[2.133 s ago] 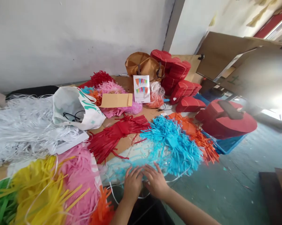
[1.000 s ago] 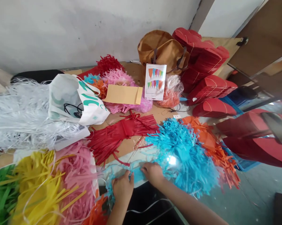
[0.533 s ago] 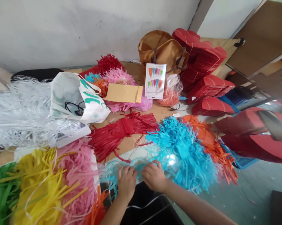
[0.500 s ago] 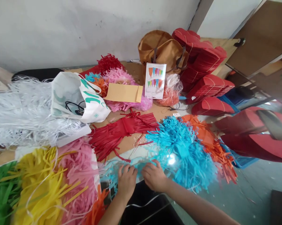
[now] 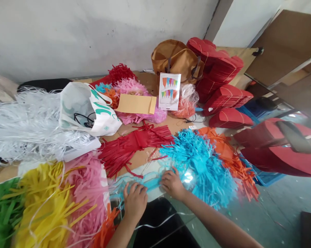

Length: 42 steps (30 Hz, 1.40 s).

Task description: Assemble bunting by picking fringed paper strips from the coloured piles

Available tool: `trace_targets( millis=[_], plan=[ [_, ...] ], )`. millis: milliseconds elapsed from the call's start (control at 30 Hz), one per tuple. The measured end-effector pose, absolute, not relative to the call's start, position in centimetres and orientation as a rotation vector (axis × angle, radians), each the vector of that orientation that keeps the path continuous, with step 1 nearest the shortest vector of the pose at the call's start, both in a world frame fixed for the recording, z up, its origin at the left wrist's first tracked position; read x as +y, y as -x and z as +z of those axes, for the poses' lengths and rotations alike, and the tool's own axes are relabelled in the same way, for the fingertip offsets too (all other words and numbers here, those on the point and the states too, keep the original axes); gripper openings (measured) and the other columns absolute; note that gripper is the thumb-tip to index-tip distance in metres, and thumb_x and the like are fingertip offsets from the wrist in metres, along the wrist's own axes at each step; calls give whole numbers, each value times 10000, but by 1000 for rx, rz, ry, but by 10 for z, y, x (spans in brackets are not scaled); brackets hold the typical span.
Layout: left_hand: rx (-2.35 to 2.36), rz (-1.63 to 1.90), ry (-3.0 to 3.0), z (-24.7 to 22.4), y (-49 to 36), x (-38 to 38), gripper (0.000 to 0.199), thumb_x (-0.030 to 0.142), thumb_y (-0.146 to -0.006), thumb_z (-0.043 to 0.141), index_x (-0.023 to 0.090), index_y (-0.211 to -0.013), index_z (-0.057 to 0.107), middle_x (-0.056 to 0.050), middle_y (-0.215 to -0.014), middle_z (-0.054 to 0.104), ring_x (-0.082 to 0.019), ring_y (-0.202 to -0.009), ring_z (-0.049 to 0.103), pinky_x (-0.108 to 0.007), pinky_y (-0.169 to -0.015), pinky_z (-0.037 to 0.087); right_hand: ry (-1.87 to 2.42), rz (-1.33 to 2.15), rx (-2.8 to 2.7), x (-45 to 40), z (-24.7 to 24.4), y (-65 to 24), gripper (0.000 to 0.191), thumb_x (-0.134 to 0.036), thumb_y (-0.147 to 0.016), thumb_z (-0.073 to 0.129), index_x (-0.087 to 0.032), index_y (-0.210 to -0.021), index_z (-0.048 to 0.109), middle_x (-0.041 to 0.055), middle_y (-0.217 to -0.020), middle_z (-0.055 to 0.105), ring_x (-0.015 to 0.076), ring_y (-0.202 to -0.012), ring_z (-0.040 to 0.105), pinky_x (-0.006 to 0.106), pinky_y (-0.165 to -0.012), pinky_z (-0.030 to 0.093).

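Note:
Under my hands at the table's front edge lies a light blue fringed paper tassel (image 5: 152, 183). My left hand (image 5: 135, 199) rests on its left part, fingers spread and bent. My right hand (image 5: 173, 183) lies on its right end, fingers stretched and slightly apart. The tassel between the hands is flat, its fringe fanning out left. To the right is a thick pile of blue tassels (image 5: 200, 165). Just behind my hands a red tassel bundle (image 5: 138, 139) lies across the table.
Yellow tassels (image 5: 45, 203), pink tassels (image 5: 87, 186) and green tassels (image 5: 7, 206) lie left. Behind them are a white bag (image 5: 103, 117) and white strips (image 5: 23, 124). At the back stand a printed card (image 5: 169, 91), brown bag (image 5: 171, 57) and red stacks (image 5: 226, 98).
My hands have moved farther apart over the blue tassel, the left hand shifting left and the right slightly right and back. More of the flat blue band shows between them.

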<state>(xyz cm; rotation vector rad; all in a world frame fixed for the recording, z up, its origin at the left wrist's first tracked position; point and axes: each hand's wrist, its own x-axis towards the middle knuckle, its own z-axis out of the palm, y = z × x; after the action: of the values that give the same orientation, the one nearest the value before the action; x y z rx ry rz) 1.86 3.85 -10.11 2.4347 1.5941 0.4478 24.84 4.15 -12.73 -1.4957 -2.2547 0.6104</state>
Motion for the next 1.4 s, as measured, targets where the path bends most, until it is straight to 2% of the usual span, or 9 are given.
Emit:
trace_targets(
  millis=[133,300,600,767,900,1067,1167,1267,1400],
  plan=[
    [1708,446,-2350,-100,-11,43,221,289,-899,541,272,-787,730,-29,-884,728,-255,-991,595,-486,-1015,308,1560,666,-2178,55,-128,-250,108,-347,-875,672,-293,-809,739,-5,-825,713,220,-978,563,533,-1112,137],
    [1843,361,-2339,-105,-18,52,330,324,-922,515,226,-668,701,-46,-806,716,-265,-959,589,-463,-935,328,1723,622,-2152,66,-124,-239,160,-350,-834,686,-256,-708,718,15,-769,687,239,-930,536,527,-1061,205],
    [1850,246,-2362,-99,-22,68,343,332,-889,536,216,-588,652,-41,-699,666,-264,-836,583,-456,-838,347,1859,481,-2174,69,-120,-229,119,-328,-801,694,-240,-720,684,47,-798,678,274,-939,530,552,-1064,217],
    [1808,371,-2439,-100,-25,64,159,225,-867,553,230,-861,712,-62,-882,692,-269,-927,581,-501,-976,311,1510,255,-2372,49,-132,-233,125,-348,-886,629,-285,-978,686,31,-1126,676,286,-1185,460,556,-1133,44],
    [1617,442,-2538,-105,-27,55,214,115,-811,567,271,-788,712,-10,-866,701,-230,-984,596,-467,-1072,262,1323,164,-2503,46,-146,-236,111,-291,-941,584,-300,-935,694,-12,-1085,693,238,-1193,460,524,-1150,12],
    [1570,469,-2582,-106,-29,45,116,203,-808,609,212,-873,705,-52,-930,711,-273,-1008,598,-522,-1076,261,1366,142,-2428,53,-139,-231,190,-251,-951,567,-283,-807,688,-30,-989,706,223,-1148,492,539,-1154,-6],
    [1597,513,-2592,-111,-30,41,122,164,-848,588,215,-844,699,-38,-900,720,-255,-979,614,-506,-1055,277,1378,149,-2422,49,-130,-227,97,-295,-925,602,-277,-894,693,-8,-1077,690,251,-1209,447,563,-1153,-18],
    [1621,567,-2580,-116,-29,37,121,155,-854,604,230,-828,696,-16,-880,724,-241,-977,619,-492,-1048,276,1355,109,-2431,44,-132,-228,86,-244,-916,611,-275,-920,692,-3,-1103,684,250,-1220,431,560,-1145,12],
    [1646,611,-2533,-117,-22,33,146,168,-861,618,257,-779,699,5,-875,726,-228,-969,614,-483,-1046,272,1370,133,-2358,47,-142,-245,145,-240,-927,604,-275,-817,692,-24,-935,700,214,-1088,504,509,-1118,100]
  ],
)
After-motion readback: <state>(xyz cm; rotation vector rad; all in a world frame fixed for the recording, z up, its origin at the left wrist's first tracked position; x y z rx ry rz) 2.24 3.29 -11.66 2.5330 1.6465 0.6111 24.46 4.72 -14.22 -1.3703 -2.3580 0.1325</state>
